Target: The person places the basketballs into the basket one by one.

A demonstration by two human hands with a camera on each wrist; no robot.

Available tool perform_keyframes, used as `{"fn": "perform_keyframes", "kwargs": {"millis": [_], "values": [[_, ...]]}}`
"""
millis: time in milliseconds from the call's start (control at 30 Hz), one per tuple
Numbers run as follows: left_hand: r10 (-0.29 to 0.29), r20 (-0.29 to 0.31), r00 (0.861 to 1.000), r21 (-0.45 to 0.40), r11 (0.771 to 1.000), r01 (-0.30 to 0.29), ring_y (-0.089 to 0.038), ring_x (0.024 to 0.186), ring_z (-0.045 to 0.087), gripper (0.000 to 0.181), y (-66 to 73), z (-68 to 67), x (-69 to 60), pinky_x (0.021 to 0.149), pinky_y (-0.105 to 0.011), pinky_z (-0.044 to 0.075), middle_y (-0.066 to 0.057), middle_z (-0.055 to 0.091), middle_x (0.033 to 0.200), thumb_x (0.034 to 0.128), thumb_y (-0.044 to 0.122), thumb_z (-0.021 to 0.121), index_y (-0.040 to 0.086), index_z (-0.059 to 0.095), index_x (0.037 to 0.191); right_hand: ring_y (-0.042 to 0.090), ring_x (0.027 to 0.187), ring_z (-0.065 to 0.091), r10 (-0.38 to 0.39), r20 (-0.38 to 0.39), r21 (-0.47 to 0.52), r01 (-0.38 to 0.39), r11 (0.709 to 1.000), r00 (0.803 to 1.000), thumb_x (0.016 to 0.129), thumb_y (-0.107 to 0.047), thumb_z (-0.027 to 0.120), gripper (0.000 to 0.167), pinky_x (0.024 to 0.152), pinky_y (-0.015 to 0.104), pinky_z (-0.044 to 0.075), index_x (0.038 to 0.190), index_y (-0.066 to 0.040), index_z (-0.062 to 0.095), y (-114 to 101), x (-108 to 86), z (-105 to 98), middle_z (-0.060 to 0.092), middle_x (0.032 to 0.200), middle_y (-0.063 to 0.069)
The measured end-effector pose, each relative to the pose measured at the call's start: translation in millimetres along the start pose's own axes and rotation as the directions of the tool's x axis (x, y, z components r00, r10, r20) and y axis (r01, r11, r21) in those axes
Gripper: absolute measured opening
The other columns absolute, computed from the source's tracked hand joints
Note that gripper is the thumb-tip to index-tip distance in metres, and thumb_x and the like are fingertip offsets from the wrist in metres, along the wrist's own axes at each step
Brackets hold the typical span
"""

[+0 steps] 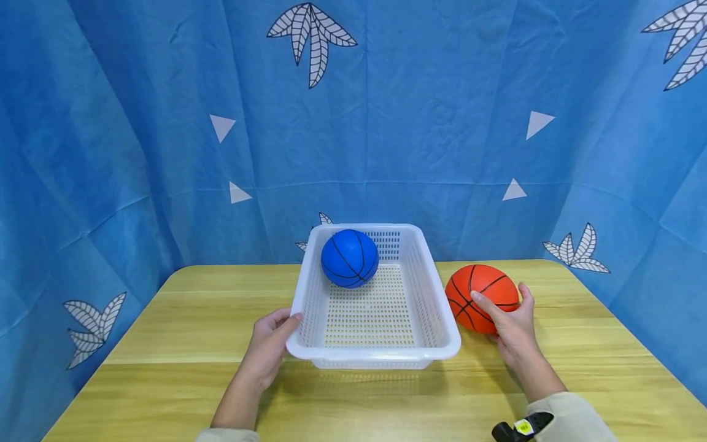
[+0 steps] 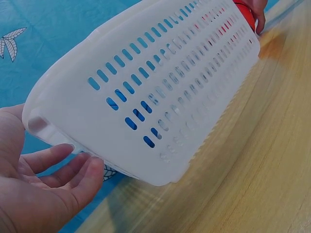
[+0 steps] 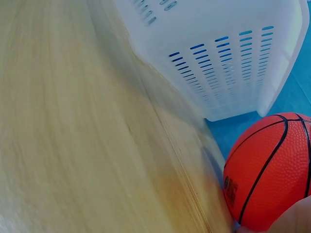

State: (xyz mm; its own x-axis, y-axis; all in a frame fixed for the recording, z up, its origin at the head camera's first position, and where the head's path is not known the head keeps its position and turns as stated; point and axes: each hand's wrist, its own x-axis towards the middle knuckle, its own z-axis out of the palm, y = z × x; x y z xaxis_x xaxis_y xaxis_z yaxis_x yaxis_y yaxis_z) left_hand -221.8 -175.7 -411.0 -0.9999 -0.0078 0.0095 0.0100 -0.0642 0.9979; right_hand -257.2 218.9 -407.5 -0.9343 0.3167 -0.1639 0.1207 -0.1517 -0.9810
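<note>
A white plastic basket (image 1: 367, 354) with slotted walls stands at the middle of the wooden table. Inside it, at the back left, lies a small blue basketball (image 1: 350, 259). My left hand (image 1: 267, 347) grips the basket's rim at the near left corner, thumb on top; the left wrist view shows its fingers curled under the rim. Just right of the basket is a small orange-red basketball (image 1: 477, 294). My right hand (image 1: 517, 331) holds this ball from its right side, thumb over the top and fingers around the far side. In the right wrist view most of that hand is hidden.
The light wooden table (image 1: 210, 331) has rounded far corners. A blue curtain (image 1: 386, 135) with white leaf and triangle prints hangs behind it and along both sides. On the right wrist is a black strap (image 1: 521, 428) with a small device.
</note>
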Motion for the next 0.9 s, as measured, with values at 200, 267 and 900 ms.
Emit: {"fn": "perform_keyframes", "kwargs": {"millis": [200,267,900], "values": [[0.001,0.0,1.0,-0.001,1.0,-0.001,-0.035,0.104,0.062,0.036,-0.5,-0.5,-0.2,0.081,-0.042,0.056,-0.023,0.059,0.119,0.0935,0.018,0.055,-0.004,0.053,0.123,0.034,0.136,0.021,-0.013,0.009,-0.015,0.014,1.0,1.0,0.08,-0.032,0.075,0.11,0.106,0.055,0.034,0.147,-0.038,-0.012,1.2,-0.4,0.7,0.004,0.157,0.01],[0.006,0.002,1.0,-0.003,1.0,-0.006,-0.035,0.103,0.062,0.037,-0.4,-0.4,-0.6,0.082,-0.041,0.056,-0.023,0.058,0.119,0.0935,0.018,0.055,-0.005,0.053,0.123,0.033,0.136,0.021,-0.013,0.014,-0.018,0.013,1.0,1.0,0.08,-0.031,0.074,0.109,0.105,0.055,0.034,0.147,-0.037,-0.012,2.0,0.1,0.6,0.005,0.156,0.009],[0.018,0.002,1.0,-0.003,1.0,-0.018,-0.034,0.102,0.062,0.04,-1.2,0.4,-1.2,0.081,-0.039,0.056,-0.025,0.057,0.12,0.0937,0.02,0.055,-0.006,0.052,0.124,0.037,0.134,0.026,-0.027,-0.038,-0.008,0.027,1.0,0.999,0.08,-0.032,0.074,0.106,0.103,0.057,0.035,0.148,-0.037,-0.007,5.3,1.0,-0.3,0.007,0.156,0.012]]}}
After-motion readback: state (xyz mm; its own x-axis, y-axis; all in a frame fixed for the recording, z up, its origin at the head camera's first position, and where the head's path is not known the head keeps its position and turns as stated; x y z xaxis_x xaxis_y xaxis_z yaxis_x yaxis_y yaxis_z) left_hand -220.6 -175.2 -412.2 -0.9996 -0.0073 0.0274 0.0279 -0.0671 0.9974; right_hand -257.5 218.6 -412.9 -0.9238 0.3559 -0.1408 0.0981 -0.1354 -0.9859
